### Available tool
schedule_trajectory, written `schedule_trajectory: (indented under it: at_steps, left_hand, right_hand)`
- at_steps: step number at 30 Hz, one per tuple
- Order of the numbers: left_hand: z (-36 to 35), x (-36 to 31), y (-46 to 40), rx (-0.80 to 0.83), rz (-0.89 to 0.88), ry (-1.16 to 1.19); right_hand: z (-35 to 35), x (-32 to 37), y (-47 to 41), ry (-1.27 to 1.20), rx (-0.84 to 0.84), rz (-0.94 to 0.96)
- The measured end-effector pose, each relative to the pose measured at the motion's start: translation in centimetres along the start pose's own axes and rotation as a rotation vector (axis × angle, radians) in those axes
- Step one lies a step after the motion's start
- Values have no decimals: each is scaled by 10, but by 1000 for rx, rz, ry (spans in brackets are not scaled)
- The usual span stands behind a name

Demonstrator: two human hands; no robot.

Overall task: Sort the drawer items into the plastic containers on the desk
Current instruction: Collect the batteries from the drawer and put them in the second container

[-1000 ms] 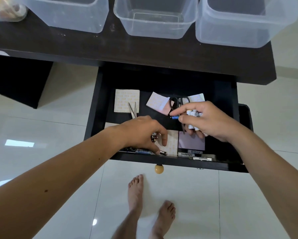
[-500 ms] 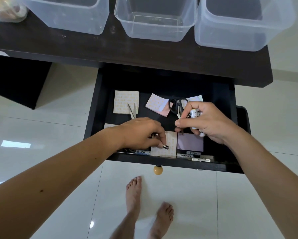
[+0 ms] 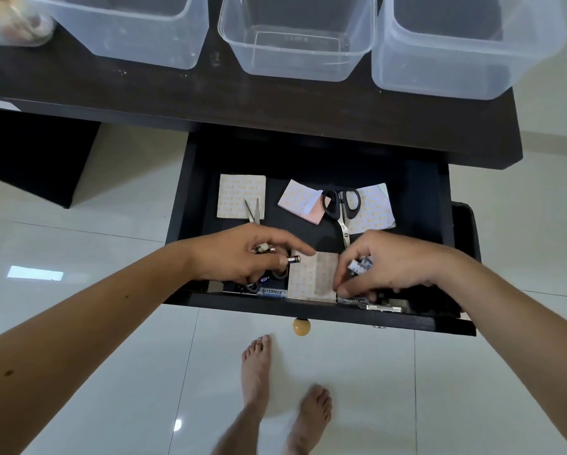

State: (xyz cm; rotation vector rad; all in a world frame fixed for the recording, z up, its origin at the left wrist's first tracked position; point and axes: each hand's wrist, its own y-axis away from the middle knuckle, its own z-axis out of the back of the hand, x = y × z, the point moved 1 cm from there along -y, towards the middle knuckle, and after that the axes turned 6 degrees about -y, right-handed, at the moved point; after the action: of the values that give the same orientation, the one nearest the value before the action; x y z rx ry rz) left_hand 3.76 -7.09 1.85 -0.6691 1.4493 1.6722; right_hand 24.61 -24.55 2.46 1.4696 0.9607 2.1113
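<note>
Head view
Left grip (image 3: 242,257): your left hand is curled inside the front of the open drawer (image 3: 190,205), holding a small battery (image 3: 293,259) between thumb and fingertips, with more small cells (image 3: 264,248) tucked in the palm.
Right grip (image 3: 387,267): your right hand is closed round a bundle of white-labelled batteries (image 3: 361,266), its fingertips down at the drawer's front edge.
Between the grips: a patterned pad of sticky notes (image 3: 313,277) lies flat, touching neither hand's batteries.
Under the left grip: a blue TEKNOX battery pack (image 3: 273,292) and dark scissor handles (image 3: 252,286) against the drawer front.
Under the right grip: a pack with a partly hidden label (image 3: 354,299), just beside a metal clip (image 3: 382,307).
Beyond the left grip: a scissors tip (image 3: 253,211) over another patterned pad (image 3: 239,195).
Beyond the right grip: black-handled scissors (image 3: 340,205) lying across a pink pad (image 3: 303,205) and a pale pad (image 3: 374,205).
Counter (image 3: 209,100): well beyond both grips stand three clear plastic containers, left (image 3: 137,44), middle (image 3: 298,60) and right (image 3: 439,70).
Floor: your bare feet (image 3: 282,389) on white tiles below the drawer knob (image 3: 301,327).
</note>
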Motion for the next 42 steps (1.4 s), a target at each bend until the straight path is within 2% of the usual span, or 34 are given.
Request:
schedule_trajectory:
  at_steps: [4, 8, 12, 18, 24, 30, 35, 42]
  left_hand:
    - [5, 4, 3, -20, 58, 42]
    - [6, 6, 5, 10, 76, -32]
    - [8, 8, 6, 66, 93, -251]
    - [5, 3, 6, 112, 75, -389]
    - [8, 7, 3, 104, 89, -360]
    - [14, 4, 8, 14, 90, -274]
    - [10, 6, 5, -35, 47, -494]
    - [9, 2, -5, 73, 105, -732]
  right_hand:
    - [-5, -7, -3, 367, -38, 20]
    - [-4, -14, -3, 430, -104, 25]
    - [-6, -17, -7, 477, -50, 22]
    - [0, -21, -10, 421, 15, -11]
    - [3, -16, -2, 361, 53, 11]
    - [0, -11, 6, 246, 8, 75]
    - [1, -4, 9, -94, -60, 143]
    - [2, 6, 14, -270, -129, 168]
